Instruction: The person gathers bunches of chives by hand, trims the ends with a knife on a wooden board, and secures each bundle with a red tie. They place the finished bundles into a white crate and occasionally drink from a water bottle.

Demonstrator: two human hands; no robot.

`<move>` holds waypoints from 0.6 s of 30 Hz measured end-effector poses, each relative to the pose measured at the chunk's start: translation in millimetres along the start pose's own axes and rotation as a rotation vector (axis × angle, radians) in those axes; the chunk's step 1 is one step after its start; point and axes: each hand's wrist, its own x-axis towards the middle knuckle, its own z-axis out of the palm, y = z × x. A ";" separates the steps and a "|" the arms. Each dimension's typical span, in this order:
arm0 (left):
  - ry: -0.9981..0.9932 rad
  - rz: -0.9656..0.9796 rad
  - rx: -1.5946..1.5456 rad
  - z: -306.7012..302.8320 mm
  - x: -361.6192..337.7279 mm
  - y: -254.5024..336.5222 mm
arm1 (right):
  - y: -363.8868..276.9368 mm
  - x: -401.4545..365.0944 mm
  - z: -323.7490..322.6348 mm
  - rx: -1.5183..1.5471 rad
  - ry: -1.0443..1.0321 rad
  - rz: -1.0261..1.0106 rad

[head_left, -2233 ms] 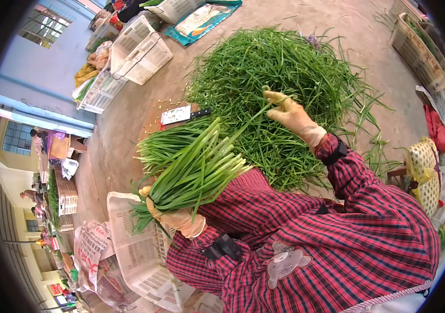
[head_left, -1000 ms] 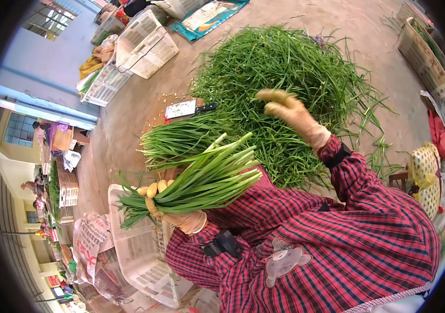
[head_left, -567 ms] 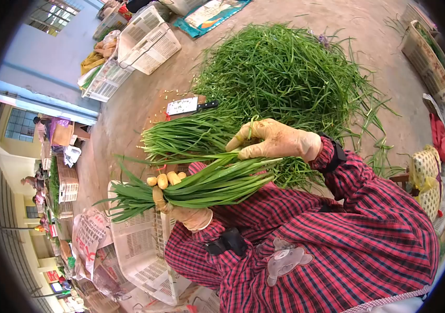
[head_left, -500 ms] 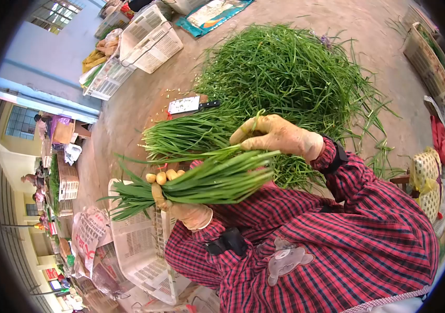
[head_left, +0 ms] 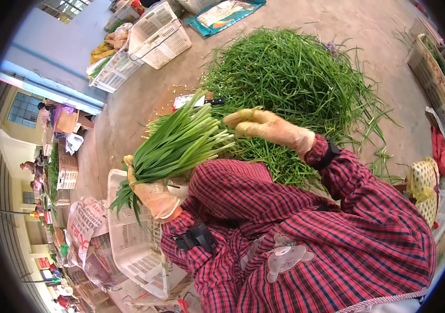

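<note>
My left hand (head_left: pixel 152 193), in a stained pale glove, is wrapped round the leafy end of a bunch of green stalks (head_left: pixel 175 138). The cut pale ends fan out toward the right. My right hand (head_left: pixel 272 128), gloved too, is held out to the right of the bunch, its fingers stretched and a bit of green at the fingertips. Beyond it lies a large heap of loose green stalks (head_left: pixel 290 78). A cleaver (head_left: pixel 214 101) with a black handle lies on a board left of the heap, its blade partly covered by the bunch.
A white plastic crate (head_left: pixel 134 250) stands below my left hand. More crates (head_left: pixel 162 44) are at the upper left, another (head_left: pixel 434 78) at the right. A blue sack (head_left: pixel 227 15) lies at the top. Printed bags (head_left: pixel 84 229) sit at the left; people are in the left background.
The bunch has tilted upward, its cut ends now higher, and my left hand has turned with it. My right hand has moved slightly left and its fingers have straightened.
</note>
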 end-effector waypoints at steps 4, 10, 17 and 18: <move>-0.035 0.156 0.161 -8.2 6.1 -10.8 | -8.9 14.3 34.7 -0.007 -0.101 0.130; 0.002 0.097 -0.024 -40.3 13.0 -3.3 | -0.4 15.7 4.5 0.073 0.205 0.124; 0.070 0.289 0.250 -34.5 6.2 -13.1 | -23.0 3.1 27.6 -0.040 -0.022 0.161; 0.072 0.345 0.344 -29.3 3.9 -9.6 | -25.1 3.8 33.3 -0.044 -0.124 0.205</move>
